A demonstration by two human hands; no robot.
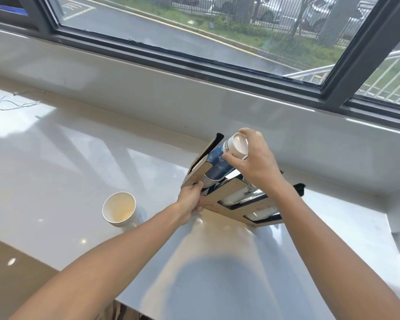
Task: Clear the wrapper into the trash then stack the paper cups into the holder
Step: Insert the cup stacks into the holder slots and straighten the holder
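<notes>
Fingers point(231, 158) of the right hand point(256, 162) are clenched round the base end of a blue stack of cups point(219, 165), which lies tilted, rims down, in the leftmost slot of the cardboard holder point(231, 189). My read: gripping the closed end lets the hand push the stack down along the slot axis. Left hand point(189, 202) grasps the holder's near-left edge, thumb by the cup rims; likely bracing it so it doesn't slide on the glossy surface point(78, 158) under that push. Holder sits against the back ledge under the window point(194, 26). 2 other slots show white cups point(235, 199) already in. A second stack of white cups point(121, 210) stands upright on the surface, well left of the holder, apart from both hands, probably next to load. No wrapper or trash bin in view, so I'd judge that step finished. Thin looped wire point(16, 103) lies far left, unrelated.
</notes>
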